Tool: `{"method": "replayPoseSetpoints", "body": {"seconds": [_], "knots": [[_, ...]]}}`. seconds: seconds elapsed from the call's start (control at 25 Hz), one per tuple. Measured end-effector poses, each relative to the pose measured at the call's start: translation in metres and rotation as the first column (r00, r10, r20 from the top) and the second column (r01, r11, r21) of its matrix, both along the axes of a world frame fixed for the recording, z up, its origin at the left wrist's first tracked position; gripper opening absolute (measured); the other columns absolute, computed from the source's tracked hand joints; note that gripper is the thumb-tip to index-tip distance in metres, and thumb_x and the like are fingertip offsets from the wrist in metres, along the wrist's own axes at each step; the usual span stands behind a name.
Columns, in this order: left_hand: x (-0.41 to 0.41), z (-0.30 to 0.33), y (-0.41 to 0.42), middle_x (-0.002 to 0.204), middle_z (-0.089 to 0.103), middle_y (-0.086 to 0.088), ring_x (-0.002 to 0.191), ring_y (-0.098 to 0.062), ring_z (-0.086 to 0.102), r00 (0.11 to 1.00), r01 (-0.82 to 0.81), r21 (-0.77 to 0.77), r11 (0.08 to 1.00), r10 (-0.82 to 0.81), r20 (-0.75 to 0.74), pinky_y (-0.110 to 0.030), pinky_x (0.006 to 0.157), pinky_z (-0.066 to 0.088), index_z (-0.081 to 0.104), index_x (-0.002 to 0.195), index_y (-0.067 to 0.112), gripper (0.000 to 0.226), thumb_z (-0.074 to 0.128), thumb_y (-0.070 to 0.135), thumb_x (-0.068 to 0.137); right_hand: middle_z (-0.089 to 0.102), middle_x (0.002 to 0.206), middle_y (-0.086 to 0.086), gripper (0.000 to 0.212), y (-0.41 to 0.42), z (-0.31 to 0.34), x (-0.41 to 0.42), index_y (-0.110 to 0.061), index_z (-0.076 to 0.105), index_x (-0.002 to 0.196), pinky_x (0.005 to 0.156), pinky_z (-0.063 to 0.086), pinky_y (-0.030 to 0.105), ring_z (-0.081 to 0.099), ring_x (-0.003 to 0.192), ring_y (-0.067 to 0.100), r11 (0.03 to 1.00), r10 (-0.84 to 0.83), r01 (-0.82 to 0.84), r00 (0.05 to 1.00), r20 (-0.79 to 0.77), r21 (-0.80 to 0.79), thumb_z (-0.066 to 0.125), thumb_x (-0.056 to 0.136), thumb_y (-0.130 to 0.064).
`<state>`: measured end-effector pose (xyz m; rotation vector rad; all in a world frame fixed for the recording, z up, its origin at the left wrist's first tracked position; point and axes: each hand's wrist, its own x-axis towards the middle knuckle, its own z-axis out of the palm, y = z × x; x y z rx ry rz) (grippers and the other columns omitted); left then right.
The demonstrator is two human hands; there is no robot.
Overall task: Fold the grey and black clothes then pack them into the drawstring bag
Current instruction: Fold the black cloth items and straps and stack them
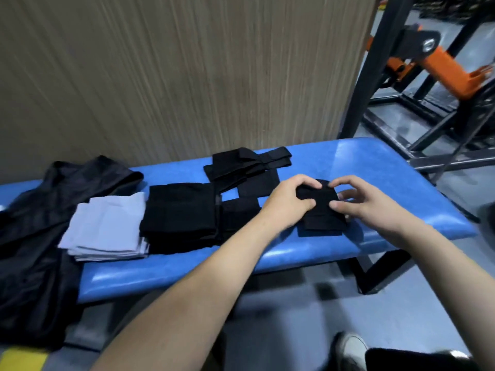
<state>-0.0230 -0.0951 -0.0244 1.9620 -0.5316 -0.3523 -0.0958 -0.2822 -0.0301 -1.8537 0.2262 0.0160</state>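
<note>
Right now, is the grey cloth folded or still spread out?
Folded. The grey cloth lies on the blue bench as a compact rectangle with stacked layers showing along its near edge.

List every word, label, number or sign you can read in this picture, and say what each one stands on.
None can be read.
Round emblem on the orange and black gym machine: too blurred to read.
Folded black clothes, folded grey cloth, dark drawstring bag and blue bench: no print or label shows.
</note>
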Motion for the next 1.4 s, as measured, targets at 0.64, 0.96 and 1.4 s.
{"method": "replayPoseSetpoints", "body": {"seconds": [0.64, 0.96, 1.4], "knots": [[0.001, 0.030, 0.122, 0.106, 0.055, 0.011, 0.107, -0.015, 0.051, 0.827, -0.281, 0.527, 0.802, -0.076, 0.557, -0.030, 0.102, 0.025, 0.062, 0.118, 0.040, 0.023, 0.055, 0.035, 0.097, 0.047, 0.072, 0.008, 0.018, 0.119, 0.002, 0.038, -0.010, 0.055, 0.092, 0.051, 0.046, 0.032, 0.057, 0.050, 0.021, 0.973, 0.186, -0.177, 0.981, 0.048, -0.149, 0.072, 0.087, -0.008], [0.004, 0.024, 0.130, 0.136, 0.046, 0.009, 0.138, -0.019, 0.027, 0.797, -0.304, 0.642, 0.704, -0.181, 0.576, -0.049, 0.121, -0.004, 0.062, 0.121, 0.039, 0.030, 0.059, 0.045, 0.092, 0.050, 0.077, -0.006, 0.030, 0.124, -0.007, 0.047, -0.031, 0.049, 0.109, 0.064, 0.042, 0.024, 0.045, 0.058, 0.005, 0.848, 0.274, -0.197, 0.958, 0.090, -0.492, 0.071, 0.089, -0.032], [0.007, 0.021, 0.127, 0.142, 0.049, 0.006, 0.148, -0.021, 0.018, 0.840, -0.231, 0.738, 0.634, -0.253, 0.480, -0.051, 0.119, -0.010, 0.056, 0.133, 0.029, 0.044, 0.057, 0.048, 0.095, 0.059, 0.081, 0.009, 0.030, 0.130, -0.008, 0.048, -0.029, 0.043, 0.111, 0.070, 0.047, 0.039, 0.055, 0.071, 0.022, 0.769, 0.270, -0.206, 0.963, 0.016, -0.606, 0.061, 0.093, -0.046]]}}
